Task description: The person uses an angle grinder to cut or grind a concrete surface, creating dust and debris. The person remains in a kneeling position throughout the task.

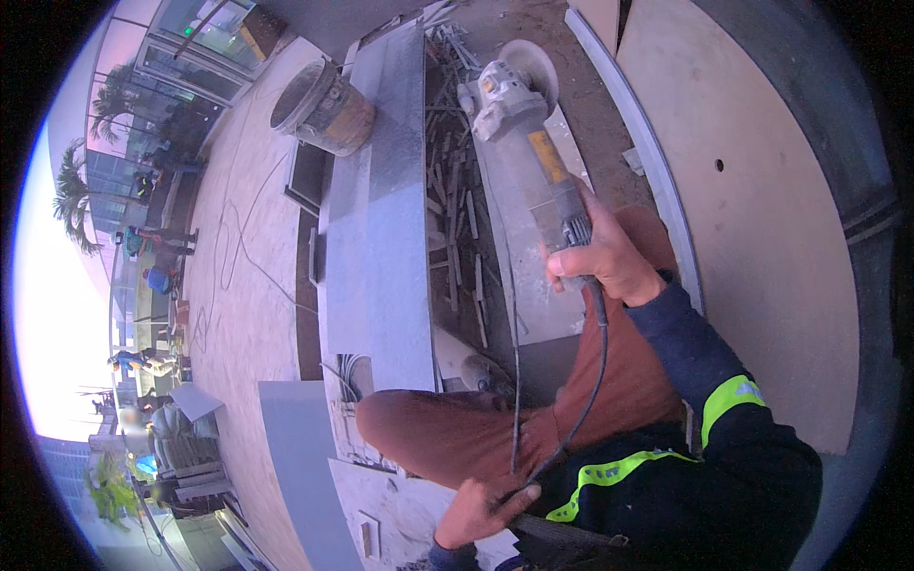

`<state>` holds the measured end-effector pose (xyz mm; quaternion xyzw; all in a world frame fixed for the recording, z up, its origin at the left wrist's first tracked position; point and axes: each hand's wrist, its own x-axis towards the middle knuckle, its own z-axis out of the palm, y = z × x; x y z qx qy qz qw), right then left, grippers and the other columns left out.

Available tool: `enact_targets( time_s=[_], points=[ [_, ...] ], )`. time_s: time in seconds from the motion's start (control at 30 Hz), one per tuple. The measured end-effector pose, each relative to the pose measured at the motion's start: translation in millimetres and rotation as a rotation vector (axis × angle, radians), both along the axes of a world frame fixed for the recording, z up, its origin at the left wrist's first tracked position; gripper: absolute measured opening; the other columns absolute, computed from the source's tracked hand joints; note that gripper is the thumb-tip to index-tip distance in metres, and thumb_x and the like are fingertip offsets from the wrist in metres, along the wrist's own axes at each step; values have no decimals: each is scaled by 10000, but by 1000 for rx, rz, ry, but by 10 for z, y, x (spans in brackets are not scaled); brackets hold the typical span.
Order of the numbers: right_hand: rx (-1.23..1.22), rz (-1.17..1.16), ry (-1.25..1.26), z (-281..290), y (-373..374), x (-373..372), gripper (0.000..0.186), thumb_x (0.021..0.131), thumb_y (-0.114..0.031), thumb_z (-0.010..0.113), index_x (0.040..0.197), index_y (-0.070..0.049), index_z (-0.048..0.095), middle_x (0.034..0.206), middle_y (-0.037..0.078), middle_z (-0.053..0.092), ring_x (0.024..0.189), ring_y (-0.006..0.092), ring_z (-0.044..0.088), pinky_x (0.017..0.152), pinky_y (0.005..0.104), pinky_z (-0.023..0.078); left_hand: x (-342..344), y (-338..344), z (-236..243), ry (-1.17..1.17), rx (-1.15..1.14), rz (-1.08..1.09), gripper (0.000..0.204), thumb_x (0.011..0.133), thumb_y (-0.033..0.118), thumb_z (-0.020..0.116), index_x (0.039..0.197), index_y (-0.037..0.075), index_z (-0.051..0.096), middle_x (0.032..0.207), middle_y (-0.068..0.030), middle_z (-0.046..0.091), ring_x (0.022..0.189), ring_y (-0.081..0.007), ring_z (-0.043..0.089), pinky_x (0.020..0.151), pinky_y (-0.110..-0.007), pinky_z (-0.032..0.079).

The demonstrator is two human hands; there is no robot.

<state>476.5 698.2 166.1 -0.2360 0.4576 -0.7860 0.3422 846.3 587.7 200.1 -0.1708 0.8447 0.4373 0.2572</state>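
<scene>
A dusty angle grinder [509, 105] with a yellow band on its body is held out in front of me. My right hand [614, 259] wraps round its rear handle end. Its round disc [535, 68] points away from me, at the far end. The black power cord [592, 404] leaves the back of the tool and runs down across my bent leg. Near my lap, my left hand [473, 514] is closed round that cord. Beneath the grinder lies a pale, dusty board [533, 295], apart from the disc.
Left of the grinder lies a long grey slab [376, 257], with a dirty bucket [328, 109] on its far part. Several thin offcut strips [457, 219] fill the gap beside it. A large beige panel [752, 247] stands on the right. Several people work far left.
</scene>
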Motion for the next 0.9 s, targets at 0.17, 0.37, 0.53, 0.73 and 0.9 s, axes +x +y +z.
enact_targets(
  time_s=[0.17,0.37,0.53,0.73,0.9],
  points=[
    [-35,45,-51,-11,-58,20,968,712,-171,786,1555,-35,330,854,117,637,656,215,660,624,395,577,-503,-396,158,78,-151,-80,252,991,280,744,1115,61,766,1020,-182,772,905,-367,763,788,-446,585],
    [-54,6,-37,-63,-421,-170,866,745,-94,775,1506,-21,368,849,112,640,631,217,670,585,383,573,-1354,-1085,33,466,-472,-138,502,1011,311,742,1415,29,647,1334,-206,715,1227,-343,696,1047,-435,532],
    [0,-42,-23,32,-1058,-430,775,768,-85,784,1448,-17,419,871,105,645,637,202,680,565,367,586,-2480,-1858,-325,590,234,392,678,1070,538,639,1431,-36,626,1253,-120,739,1100,-214,716,908,-341,552],
    [52,-100,-29,-289,-1902,-580,814,734,-56,800,1438,33,402,1011,140,662,730,226,700,580,374,595,-3600,-2493,-455,441,467,581,774,1069,649,544,1473,-11,559,1276,-130,705,1115,-233,696,930,-383,539],
    [165,-131,-64,-810,-2388,-526,928,705,-73,804,1492,49,328,1089,191,651,826,251,710,671,408,616,-4024,-2937,-869,420,376,553,745,1010,679,628,1361,22,640,1191,-101,708,1042,-214,704,824,-369,543]
  ],
)
